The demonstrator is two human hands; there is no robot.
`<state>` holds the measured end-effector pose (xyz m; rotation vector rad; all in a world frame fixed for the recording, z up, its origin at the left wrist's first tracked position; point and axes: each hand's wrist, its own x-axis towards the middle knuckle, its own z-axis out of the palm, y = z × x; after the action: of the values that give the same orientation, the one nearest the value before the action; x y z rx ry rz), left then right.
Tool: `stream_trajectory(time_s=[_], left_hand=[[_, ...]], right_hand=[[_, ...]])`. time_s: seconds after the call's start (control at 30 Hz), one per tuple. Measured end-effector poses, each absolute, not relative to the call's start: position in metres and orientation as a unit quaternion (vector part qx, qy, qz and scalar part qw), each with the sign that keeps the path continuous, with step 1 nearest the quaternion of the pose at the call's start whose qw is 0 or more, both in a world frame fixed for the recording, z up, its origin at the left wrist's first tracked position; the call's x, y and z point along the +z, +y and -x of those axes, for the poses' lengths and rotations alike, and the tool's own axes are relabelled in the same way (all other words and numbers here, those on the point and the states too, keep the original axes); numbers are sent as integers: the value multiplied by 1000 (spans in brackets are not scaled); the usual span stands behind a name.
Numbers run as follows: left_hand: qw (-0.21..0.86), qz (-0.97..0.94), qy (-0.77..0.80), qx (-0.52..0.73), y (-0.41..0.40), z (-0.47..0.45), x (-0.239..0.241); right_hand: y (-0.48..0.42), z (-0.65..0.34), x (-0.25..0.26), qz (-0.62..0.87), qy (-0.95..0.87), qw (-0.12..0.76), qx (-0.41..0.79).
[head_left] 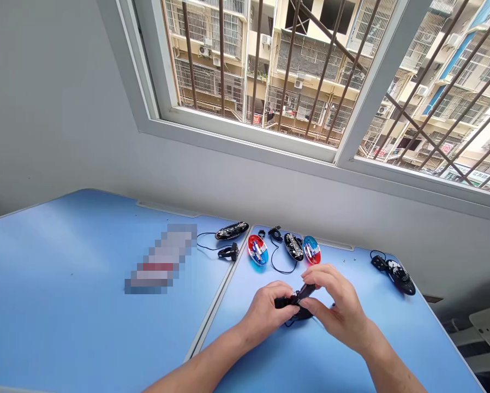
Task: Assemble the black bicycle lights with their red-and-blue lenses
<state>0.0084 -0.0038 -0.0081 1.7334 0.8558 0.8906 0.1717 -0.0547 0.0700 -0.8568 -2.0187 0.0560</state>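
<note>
My left hand (267, 308) is closed, thumb and fingers pinching a small black plastic part at the front of the table. My right hand (337, 305) grips a black elongated piece (308, 291) between thumb and fingertips, tilted upward and meeting the part in the left hand. Under both hands a dark rounded body (304, 315) shows, with a bit of black cable below it. Fingers cover most of these parts, so how they join is hidden.
Behind my hands lie a red-and-blue lens cover (257, 250), a second one (312, 250), and open black oval housings (294, 246) with cables. A black clamp (228, 251) lies left of the table seam. An assembled black oval unit (400, 277) sits at the right edge.
</note>
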Motion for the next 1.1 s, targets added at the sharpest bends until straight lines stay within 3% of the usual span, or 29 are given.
stream_trajectory(time_s=[0.8,1.1], left_hand=[[487,-719,347,355,-3,-7,-9],[490,-716,345,357,-4,-7,-9]], right_hand=[[-59,-201,88,346,-861,357,106],[-65,-199,84,391,-854,338,-52]])
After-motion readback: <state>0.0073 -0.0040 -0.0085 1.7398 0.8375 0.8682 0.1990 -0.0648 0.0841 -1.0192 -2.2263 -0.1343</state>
